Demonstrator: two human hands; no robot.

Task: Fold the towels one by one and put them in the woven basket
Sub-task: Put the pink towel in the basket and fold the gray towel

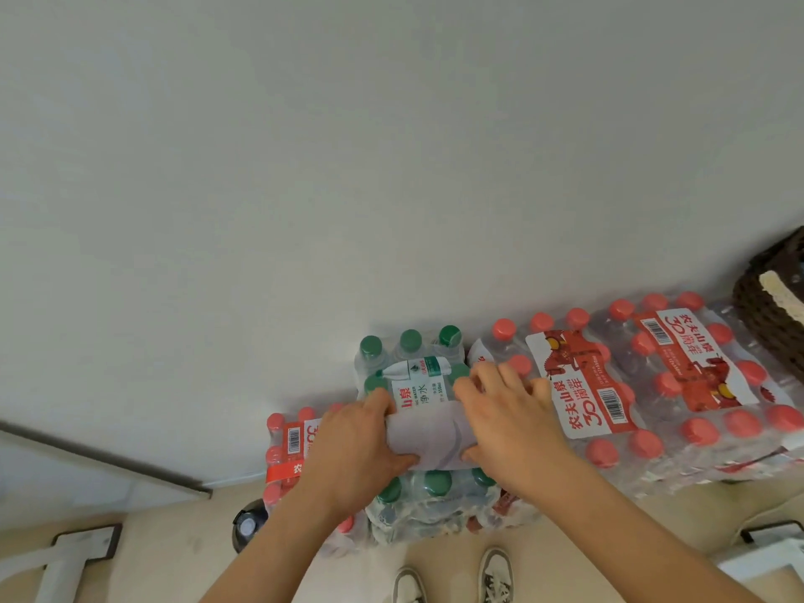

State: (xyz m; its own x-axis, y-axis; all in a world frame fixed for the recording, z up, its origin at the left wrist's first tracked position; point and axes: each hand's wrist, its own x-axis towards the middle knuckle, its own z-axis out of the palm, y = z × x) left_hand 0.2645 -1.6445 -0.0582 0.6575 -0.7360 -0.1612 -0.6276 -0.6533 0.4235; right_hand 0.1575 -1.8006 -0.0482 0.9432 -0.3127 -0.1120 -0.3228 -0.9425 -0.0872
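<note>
Both hands work on a small light grey towel (428,439) that lies folded into a compact bundle on top of a shrink-wrapped pack of green-capped water bottles (413,372). The left hand (354,450) grips the towel's left end, thumb curled under the near edge and fingers over the far edge. The right hand (507,422) grips the right end in the same manner, thumb at the near edge and fingers bent over the top. Both hands are closed on the cloth, well short of touching each other; the grey fabric shows between them. The green-capped pack stands against a plain white wall (391,167). To its right lie two packs of red-capped water bottles (678,380) with red and white labels, laid side by side along the wall. Another red-capped pack (287,446) sits lower on the left, partly hidden by the left forearm. The dark brown woven basket (770,306) stands at the far right edge, beyond the red-capped packs and well apart from the towel; a cream-coloured folded cloth (783,291) shows inside it. Below, on the beige floor (182,541), the person's two white shoes (452,576) are in view, and a dark round-lidded container (248,524) stands beside the left forearm.
</note>
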